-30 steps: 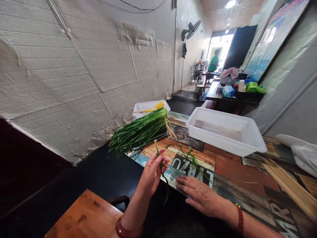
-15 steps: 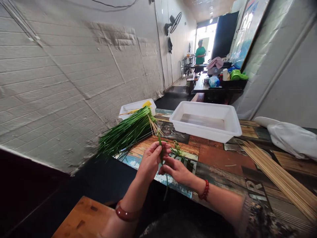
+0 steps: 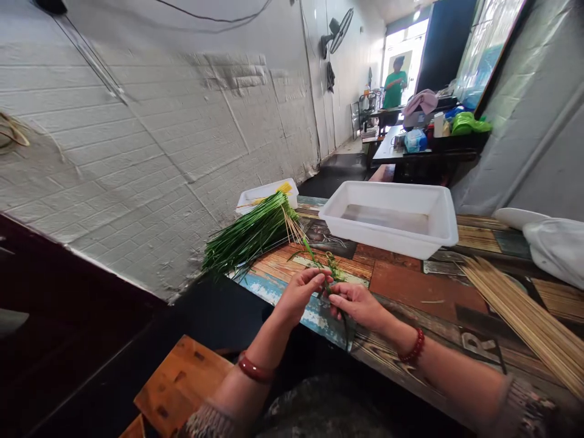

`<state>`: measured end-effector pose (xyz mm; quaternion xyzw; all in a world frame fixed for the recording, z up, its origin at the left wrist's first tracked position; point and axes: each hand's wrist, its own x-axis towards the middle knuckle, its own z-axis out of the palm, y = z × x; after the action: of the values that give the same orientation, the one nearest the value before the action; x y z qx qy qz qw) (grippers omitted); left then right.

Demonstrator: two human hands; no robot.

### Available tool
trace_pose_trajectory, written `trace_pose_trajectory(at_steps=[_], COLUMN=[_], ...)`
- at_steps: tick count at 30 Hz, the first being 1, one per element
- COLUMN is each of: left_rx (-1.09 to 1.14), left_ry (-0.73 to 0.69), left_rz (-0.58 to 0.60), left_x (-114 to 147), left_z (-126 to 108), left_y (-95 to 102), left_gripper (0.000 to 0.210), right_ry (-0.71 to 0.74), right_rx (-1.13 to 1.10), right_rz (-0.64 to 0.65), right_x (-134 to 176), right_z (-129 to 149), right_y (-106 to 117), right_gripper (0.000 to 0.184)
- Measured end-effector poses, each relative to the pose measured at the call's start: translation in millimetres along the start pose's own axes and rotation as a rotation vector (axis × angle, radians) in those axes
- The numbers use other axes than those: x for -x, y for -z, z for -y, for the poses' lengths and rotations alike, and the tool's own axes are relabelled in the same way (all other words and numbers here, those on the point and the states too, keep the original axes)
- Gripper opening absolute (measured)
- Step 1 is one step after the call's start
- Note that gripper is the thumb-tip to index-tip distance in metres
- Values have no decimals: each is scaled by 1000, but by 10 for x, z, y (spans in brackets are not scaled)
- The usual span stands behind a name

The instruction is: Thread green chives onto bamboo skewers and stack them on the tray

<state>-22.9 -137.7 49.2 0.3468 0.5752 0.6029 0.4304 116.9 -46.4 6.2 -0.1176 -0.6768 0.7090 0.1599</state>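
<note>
My left hand (image 3: 305, 293) pinches a few green garlic chives (image 3: 312, 252) between thumb and fingers above the table's near edge. Close beside it, my right hand (image 3: 356, 303) has its fingers closed on the lower part of the same chives, whose ends hang below. Fingers hide how the strands are folded there. Beyond my left hand lies a thick pile of garlic chives (image 3: 249, 236), with thin bamboo skewers (image 3: 292, 222) sticking out at its right end. Chive scraps (image 3: 335, 266) lie on the table just past my hands.
A white plastic tub (image 3: 387, 234) stands across the patchwork table (image 3: 410, 286). Behind the pile sits a smaller white tub (image 3: 246, 199) with yellow items. Bare bamboo skewers (image 3: 520, 322) and a white plastic bag (image 3: 556, 246) lie right. A person in green (image 3: 395, 88) stands far back.
My view has swung left, so everything sits further right. Both hands are lower and closer together, and the chives between them now lean left instead of pointing straight up.
</note>
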Motion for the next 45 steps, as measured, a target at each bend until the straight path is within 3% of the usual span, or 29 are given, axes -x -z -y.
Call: trace_pose_trajectory(at_steps=[4,10,17,29,35,39,42,45], left_rx=[3,88,145,72,26,-7,-30,-32], left_ry=[-16,-69,-93,-63,-123,-168,-177,-192], left_rz=[-41,-188,-173,-192,-195,-235,-193,-165], left_x=[63,138,269,300,394,494,546,575], left_z=[-58,-135,-115,82,0,-46,-60,-79], left_y=[12,248,382,705,844,989,1061,1070], left_gripper=[24,27,32,31,32,32,32,32], right_ry=[-2,-47,-29,-22,-20,1,8,18], right_rx=[-2,-6,90,180,233,242,235,278], right_rz=[-6,-24,-81,-405,-407,-482,-518,-473], right_x=[24,80,88,180,94,65,77,51], right_z=[9,-10,8,43,74,129,195,291], right_y=[-74,-131,-59,226,182,252,303,221], right_gripper=[31,42,41,49,51,51,53,51])
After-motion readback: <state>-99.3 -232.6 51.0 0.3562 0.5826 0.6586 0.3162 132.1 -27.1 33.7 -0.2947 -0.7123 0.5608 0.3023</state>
